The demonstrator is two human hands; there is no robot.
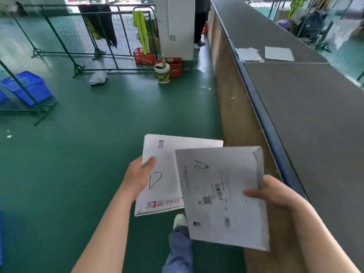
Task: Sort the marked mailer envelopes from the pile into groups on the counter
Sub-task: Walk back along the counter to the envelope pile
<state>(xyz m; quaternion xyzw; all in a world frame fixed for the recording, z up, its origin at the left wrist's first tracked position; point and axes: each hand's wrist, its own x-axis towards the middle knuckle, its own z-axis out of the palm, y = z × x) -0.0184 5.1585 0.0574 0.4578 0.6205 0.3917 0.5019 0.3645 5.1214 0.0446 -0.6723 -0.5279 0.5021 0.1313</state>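
Two mailer envelopes are held above the green floor, just beside the counter (307, 119), which runs away along the person's right. The envelope marked D (157, 174) is pinched at its left edge by the left hand (137, 178), thumb on top and fingers hidden beneath. The second envelope (222, 196), its mark too blurred to be read, is gripped at its right edge by the right hand (275, 194), thumb pressed across its face; its left part overlaps the D envelope. Its long axis runs roughly along the counter's edge. Two envelopes already laid down (264, 54) are seen far ahead on the counter, well apart from both hands. The right hand is nearer the counter, so its envelope would probably be placed first, by a reach forward and to the right.
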